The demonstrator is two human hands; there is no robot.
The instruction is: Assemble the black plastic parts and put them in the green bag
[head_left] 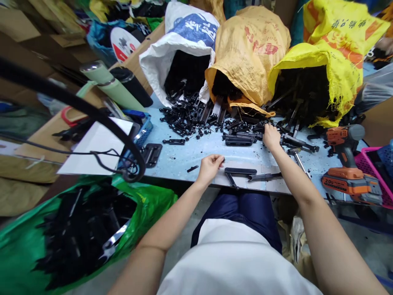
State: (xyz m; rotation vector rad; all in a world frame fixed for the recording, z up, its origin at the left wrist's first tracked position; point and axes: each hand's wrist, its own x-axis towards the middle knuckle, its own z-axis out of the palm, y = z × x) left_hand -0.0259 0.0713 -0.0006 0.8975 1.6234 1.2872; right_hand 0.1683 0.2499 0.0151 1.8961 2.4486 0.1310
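Note:
My left hand (210, 168) is closed in a pinch just above the front of the blue work table. A small dark piece shows at its fingertips, too small to name. My right hand (272, 137) reaches into the heap of small black parts (245, 125), fingers curled down among them; what they grip is hidden. Between my forearms, near the table's front edge, lies a black hinged arm (240, 171) folded at an angle. Its end is close to another long black bar (264, 177). A short black strip (192, 168) rests left of my left hand.
White (153, 61), orange (258, 45) and yellow (344, 61) sacks spill black parts at the back. A cordless drill (346, 164) stands right, beside a pink basket (368, 151). A green bag (153, 200) of parts sits lower left. A black cable (76, 104) crosses the left side.

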